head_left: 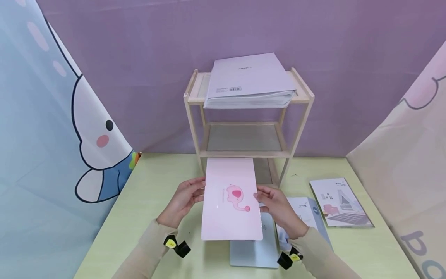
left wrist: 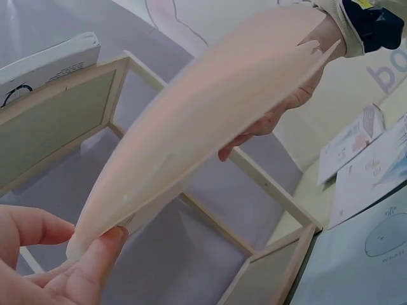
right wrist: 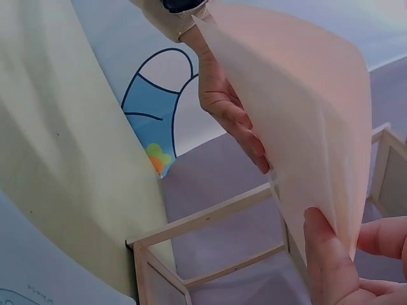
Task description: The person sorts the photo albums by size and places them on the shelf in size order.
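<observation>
A pink notebook (head_left: 223, 217) with an elephant drawing on its cover is held up between both hands, in front of a small wooden shelf (head_left: 244, 154). My left hand (head_left: 184, 199) pinches its left edge; in the left wrist view, thumb and fingertips (left wrist: 105, 254) press on either side of it. On the opposite edge, my right hand (head_left: 277, 207) pinches the notebook between thumb and fingers, as the right wrist view also shows. Beneath it lies a light blue notebook (head_left: 254, 254) on the table, partly hidden by the pink one.
On the shelf's top lies a stack of white-covered books (head_left: 249, 81). Another notebook with a blue edge (head_left: 318, 223) lies under my right forearm. Farther right is a notebook with a pink armchair picture (head_left: 345, 203). Printed cloths hang around the pale green table (head_left: 115, 240).
</observation>
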The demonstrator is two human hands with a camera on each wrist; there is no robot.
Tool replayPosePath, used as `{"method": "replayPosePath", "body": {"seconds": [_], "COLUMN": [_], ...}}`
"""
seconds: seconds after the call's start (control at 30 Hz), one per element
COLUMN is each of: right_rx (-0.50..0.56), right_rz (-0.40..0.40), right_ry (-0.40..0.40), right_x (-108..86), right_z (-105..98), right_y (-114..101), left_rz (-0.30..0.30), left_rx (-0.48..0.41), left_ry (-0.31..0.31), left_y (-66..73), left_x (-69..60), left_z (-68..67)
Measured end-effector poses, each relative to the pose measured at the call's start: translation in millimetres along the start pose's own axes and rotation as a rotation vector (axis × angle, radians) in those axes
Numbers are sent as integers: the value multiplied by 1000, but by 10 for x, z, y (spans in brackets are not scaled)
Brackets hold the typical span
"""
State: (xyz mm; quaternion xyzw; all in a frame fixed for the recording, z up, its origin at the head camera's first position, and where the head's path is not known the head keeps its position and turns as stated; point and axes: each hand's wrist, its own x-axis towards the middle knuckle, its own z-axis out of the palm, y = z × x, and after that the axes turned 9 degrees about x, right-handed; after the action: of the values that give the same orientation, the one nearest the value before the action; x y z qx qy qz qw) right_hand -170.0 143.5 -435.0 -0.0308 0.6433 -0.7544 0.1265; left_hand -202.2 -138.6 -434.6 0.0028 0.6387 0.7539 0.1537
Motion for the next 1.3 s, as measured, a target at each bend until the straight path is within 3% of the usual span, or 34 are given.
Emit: {"method": "replayPosePath", "body": {"seconds": [0.77, 1.3], "right_rx": [-6, 34], "right_rz": [-11, -47], "right_ry": [50, 43], "right_x": [-88, 2], "right_z": [1, -30], "right_y": [-155, -293], "left_rz": [29, 54], "left_rx": [-48, -68], "left_ry": [-33, 17], "left_y": [159, 284], "left_x": [-6, 90], "left_z": [68, 149]}}
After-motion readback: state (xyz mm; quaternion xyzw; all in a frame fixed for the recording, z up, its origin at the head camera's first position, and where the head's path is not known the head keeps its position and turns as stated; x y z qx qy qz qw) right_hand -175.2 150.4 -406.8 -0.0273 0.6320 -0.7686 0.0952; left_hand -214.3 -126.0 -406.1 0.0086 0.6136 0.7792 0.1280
